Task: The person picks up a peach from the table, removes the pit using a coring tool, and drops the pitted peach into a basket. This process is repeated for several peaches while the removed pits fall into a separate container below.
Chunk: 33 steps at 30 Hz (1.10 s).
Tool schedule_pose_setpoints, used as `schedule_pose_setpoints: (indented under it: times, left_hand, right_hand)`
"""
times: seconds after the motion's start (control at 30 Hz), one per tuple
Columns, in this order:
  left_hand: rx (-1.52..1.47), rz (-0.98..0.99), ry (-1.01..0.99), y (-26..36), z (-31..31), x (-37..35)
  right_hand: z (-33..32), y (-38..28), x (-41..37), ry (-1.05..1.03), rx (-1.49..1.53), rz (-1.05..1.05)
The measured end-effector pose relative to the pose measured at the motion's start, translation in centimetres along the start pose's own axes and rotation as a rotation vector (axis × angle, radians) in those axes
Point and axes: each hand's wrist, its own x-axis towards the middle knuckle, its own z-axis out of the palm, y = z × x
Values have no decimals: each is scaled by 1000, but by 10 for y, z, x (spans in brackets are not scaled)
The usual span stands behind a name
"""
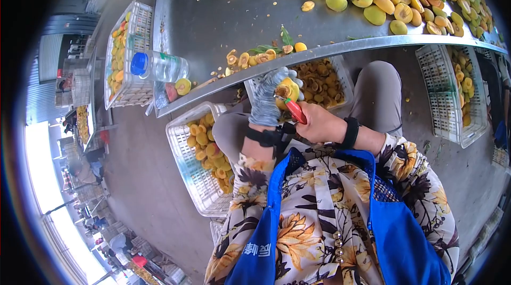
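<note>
My left hand (268, 98), in a grey glove, is closed around a yellow apricot-like fruit (288, 89) near the table's front edge. My right hand (321, 123) is bare and wrapped around the red handle of a small pitting knife (296, 111). The knife's short metal tip reaches the fruit; its exact shape is hard to make out. Below and behind my hands, a white crate (346, 80) holds many brownish fruit pieces. On the table edge beyond my left hand lie several cut pieces (244, 60) and a green leaf (286, 35).
Halved fruits (403, 12) are heaped on the metal table (229, 24). A blue-capped clear bottle (159, 66) lies at its left corner. Fruit-filled crates stand at left (139, 29), beside my knee (205, 200) and at right (434, 85). Other people work at the far left.
</note>
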Motion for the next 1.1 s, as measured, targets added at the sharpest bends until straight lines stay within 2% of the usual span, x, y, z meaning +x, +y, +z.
schedule_pose_setpoints:
  times: [0.1,0.17,0.2,0.27,0.3,0.37,0.4,0.47,0.53,0.6,0.63,0.67,0.73,0.77,0.8,0.87,0.9,0.97,1.0,1.1]
  left_hand:
    - [44,-27,36,2,2,-4]
    - [62,-12,38,2,-5,-4]
    - [117,0,-28,3,-9,-2]
    - [172,7,-93,-1,-14,-3]
    - [73,27,-58,-3,-8,-7]
    - [-68,84,-29,-7,-2,-7]
    - [-69,90,-27,-8,0,-7]
    - [-154,81,159,-7,5,-6]
    - [-89,100,186,-4,2,-4]
    - [-387,71,422,-2,-7,-1]
    - [-383,53,316,0,-21,-5]
    - [-399,-8,256,2,-34,-7]
    - [-210,11,448,17,-14,-17]
    - [-213,16,453,17,-17,-19]
    - [-217,67,423,17,-21,-19]
    - [-215,119,386,20,-20,-18]
    - [-204,167,426,21,-19,-18]
    - [-188,314,501,21,-8,-22]
    - [-186,310,502,19,-7,-24]
    - [-35,392,407,16,-8,-26]
  right_hand:
    - [1,0,-1,-1,-173,4]
    - [-5,-7,-4,-188,144,98]
    - [-7,-6,-3,-191,143,95]
    - [-7,-4,-2,-374,548,282]
    - [-4,-2,-2,-374,546,282]
    - [2,4,2,-508,881,244]
    - [4,10,7,-513,875,245]
    - [7,20,16,-589,1114,161]
    - [4,15,15,-603,1117,184]
    - [1,7,4,-727,1092,-124]
    - [-5,7,1,-758,1090,-164]
    - [-10,6,1,-710,1116,-145]
    - [-19,2,2,-336,766,9]
    - [-21,5,8,-143,372,28]
    - [-22,22,14,-147,368,25]
    - [-23,59,25,454,-721,-374]
    - [-20,45,19,413,-581,-227]
    - [-9,32,13,407,-503,-288]
    - [-4,28,12,407,-426,-350]
    - [8,17,10,308,-357,-343]
